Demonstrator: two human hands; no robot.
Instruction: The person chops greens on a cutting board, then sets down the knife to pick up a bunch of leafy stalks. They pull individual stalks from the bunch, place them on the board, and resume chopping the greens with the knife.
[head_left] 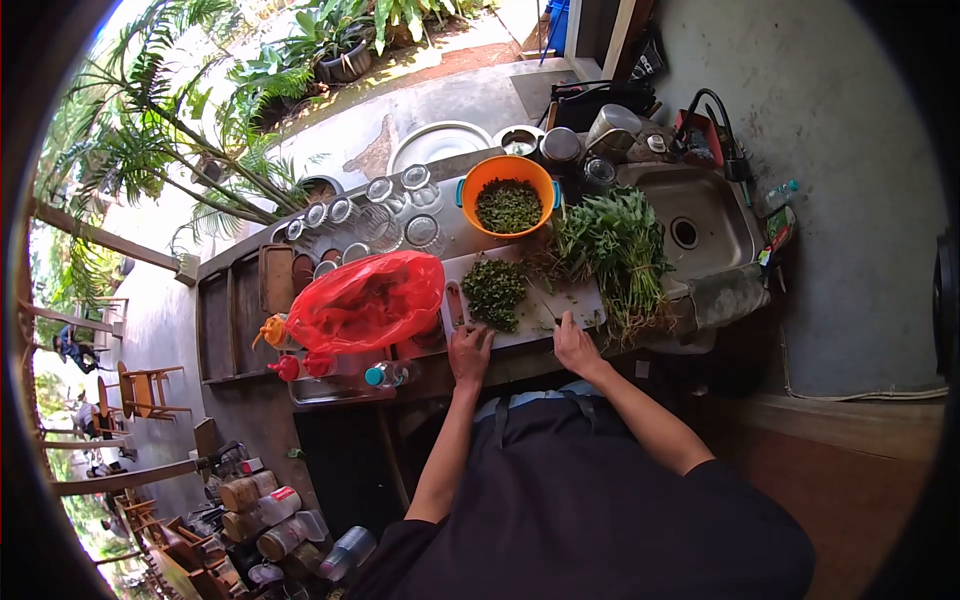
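Note:
A white cutting board [583,300] lies on the counter in front of me. On its left part sits a pile of chopped green leaves [494,291]. My left hand [468,354] rests at the board's near left edge, just below the pile, its fingers apart and holding nothing. At the near edge further right, my right hand [576,346] is closed round the handle of a knife [549,311], whose thin blade points away over the board. A big bunch of leafy greens [620,255] with roots lies along the board's right side.
Behind the board stands an orange pot [471,211] of chopped leaves. To the left lie a red plastic bag [365,300], glass jars [422,232] and a capped bottle [390,374]. A metal sink [715,205] with a black tap [735,150] is at the right.

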